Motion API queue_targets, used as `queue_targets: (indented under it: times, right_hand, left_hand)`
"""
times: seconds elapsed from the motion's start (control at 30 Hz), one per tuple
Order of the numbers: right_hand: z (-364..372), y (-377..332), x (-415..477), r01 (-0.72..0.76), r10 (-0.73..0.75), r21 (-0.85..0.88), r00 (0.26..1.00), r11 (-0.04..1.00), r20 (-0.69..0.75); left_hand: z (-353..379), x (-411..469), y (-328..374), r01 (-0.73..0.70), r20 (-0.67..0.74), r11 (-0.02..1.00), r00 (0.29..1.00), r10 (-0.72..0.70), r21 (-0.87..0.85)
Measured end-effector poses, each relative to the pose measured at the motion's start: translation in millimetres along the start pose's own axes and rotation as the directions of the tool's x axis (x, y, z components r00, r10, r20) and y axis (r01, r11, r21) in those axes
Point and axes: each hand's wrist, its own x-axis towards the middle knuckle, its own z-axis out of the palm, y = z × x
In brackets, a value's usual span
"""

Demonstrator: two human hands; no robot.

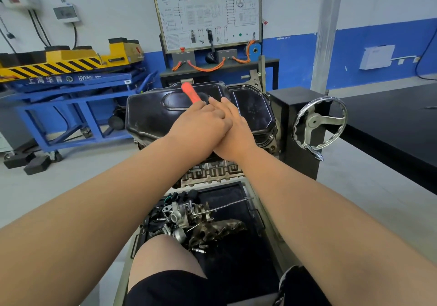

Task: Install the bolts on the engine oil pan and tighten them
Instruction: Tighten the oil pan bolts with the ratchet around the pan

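The oil pan (146, 114) sits on top of the upturned engine, which is clamped in a stand, so its rim faces the person at working height. Small bolt heads show along the rim, one at the right near corner (271, 136); I cannot tell how tight any of them is.

Both hands meet over the middle of the pan. The left hand (198, 126) lies across the right hand (234, 135), and a red tool handle (190, 92) sticks out past the left fingers (203, 107), which seem curled round it. The right fingers (221, 104) look straight and pressed together beside the handle, tips on the pan; anything under them is hidden. Stacking the hands like this probably adds weight and steadies the tool while a bolt on the far side is turned, though the working end cannot be seen.

A handwheel (319, 123) on the stand is in reach at the right. Loose engine parts (203, 220) lie in the stand's tray below, out of the way.
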Motion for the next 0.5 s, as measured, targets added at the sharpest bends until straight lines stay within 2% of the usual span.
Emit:
queue_targets:
  times: [0.1, 0.2, 0.3, 0.37, 0.5]
  right_hand:
    - [2, 0, -1, 0.021, -0.017, 0.081, 0.999, 0.996, -0.048]
    - [5, -2, 2, 0.007, -0.007, -0.008, 1.0, 1.0, -0.02]
    - [7, -1, 3, 0.014, -0.016, -0.063, 0.999, 0.998, -0.028]
    - [7, 0, 1, 0.014, -0.016, -0.06, 0.999, 0.998, -0.039]
    - [4, -2, 2, -0.011, 0.01, -0.052, 1.0, 0.999, -0.017]
  left_hand:
    - [-3, 4, -2, 0.11, 0.037, 0.992, 0.993, -0.108, -0.056]
    - [-4, 5, 3, 0.213, 0.074, 0.97, 0.976, -0.205, -0.117]
    - [2, 5, 10, 0.246, 0.05, 0.967, 0.969, -0.243, -0.059]
    - [2, 3, 8, 0.227, 0.032, 0.972, 0.974, -0.225, -0.056]
    - [-3, -1, 2, 0.068, 0.021, 0.997, 0.997, -0.068, -0.031]
